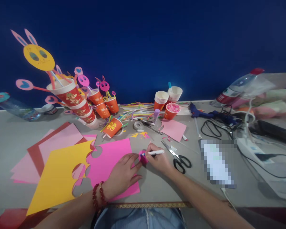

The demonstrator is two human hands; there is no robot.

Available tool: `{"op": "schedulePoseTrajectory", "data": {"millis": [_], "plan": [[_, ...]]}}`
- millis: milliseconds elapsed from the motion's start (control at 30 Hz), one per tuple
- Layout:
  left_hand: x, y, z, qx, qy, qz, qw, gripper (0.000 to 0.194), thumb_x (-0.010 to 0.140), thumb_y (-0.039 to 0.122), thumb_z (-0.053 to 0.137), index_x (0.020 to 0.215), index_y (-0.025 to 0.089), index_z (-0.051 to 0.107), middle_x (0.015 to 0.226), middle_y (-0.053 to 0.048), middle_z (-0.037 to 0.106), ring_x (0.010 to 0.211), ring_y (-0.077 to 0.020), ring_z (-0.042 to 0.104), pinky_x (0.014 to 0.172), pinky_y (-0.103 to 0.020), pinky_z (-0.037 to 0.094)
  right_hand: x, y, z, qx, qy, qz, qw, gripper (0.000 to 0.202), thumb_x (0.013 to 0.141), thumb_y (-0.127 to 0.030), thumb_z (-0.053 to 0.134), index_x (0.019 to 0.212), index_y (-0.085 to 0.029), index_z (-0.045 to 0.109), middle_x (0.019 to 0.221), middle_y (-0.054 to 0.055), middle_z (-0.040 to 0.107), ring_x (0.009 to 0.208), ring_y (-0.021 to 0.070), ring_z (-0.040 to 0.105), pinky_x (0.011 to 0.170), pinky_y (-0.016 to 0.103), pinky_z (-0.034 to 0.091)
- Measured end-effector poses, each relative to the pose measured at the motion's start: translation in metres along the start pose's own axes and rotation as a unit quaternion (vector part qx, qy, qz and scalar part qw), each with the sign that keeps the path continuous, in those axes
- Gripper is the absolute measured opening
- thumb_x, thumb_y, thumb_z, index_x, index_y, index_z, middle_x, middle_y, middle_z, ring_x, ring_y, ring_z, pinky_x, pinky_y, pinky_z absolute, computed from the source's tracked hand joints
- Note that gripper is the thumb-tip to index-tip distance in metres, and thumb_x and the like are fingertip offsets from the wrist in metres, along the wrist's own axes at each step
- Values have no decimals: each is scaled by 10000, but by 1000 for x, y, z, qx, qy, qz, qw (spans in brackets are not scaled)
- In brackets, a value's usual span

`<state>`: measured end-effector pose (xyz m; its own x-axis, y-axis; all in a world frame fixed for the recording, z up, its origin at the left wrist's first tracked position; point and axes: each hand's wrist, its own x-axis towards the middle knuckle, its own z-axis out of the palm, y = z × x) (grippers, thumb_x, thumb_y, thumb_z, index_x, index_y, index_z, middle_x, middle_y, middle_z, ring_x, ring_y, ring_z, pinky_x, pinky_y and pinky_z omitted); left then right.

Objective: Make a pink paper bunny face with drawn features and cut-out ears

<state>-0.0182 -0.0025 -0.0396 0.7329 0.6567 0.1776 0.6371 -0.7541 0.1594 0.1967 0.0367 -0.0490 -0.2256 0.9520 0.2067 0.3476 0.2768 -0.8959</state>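
My right hand is closed round a white marker, its blue tip on a small magenta paper piece. My left hand, with a red bead bracelet at the wrist, lies with fingers spread over a large pink sheet; its fingertips reach the magenta piece's left side. To the left is a yellow sheet with round cut-outs. Black-handled scissors lie partly open just right of my right hand.
Decorated cups with paper rabbit faces stand at the back left. Behind my hands are pipe cleaners, tape, a glue stick and stacked cups. A blurred phone, glue gun and cables lie right.
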Motion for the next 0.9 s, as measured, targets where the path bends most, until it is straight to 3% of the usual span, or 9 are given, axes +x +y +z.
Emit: {"op": "schedulePoseTrajectory", "data": {"millis": [900], "plan": [[0,1,1,0,-2,-10,1000,514,907,412,683,1339,171,544,1358,-155,554,1245,-311,526,1061,-490,467,0,0,0,-15,-8,8,1000,108,791,-191,523,688,-223,516,625,-27,557,572,137,499,560,255,370]]}}
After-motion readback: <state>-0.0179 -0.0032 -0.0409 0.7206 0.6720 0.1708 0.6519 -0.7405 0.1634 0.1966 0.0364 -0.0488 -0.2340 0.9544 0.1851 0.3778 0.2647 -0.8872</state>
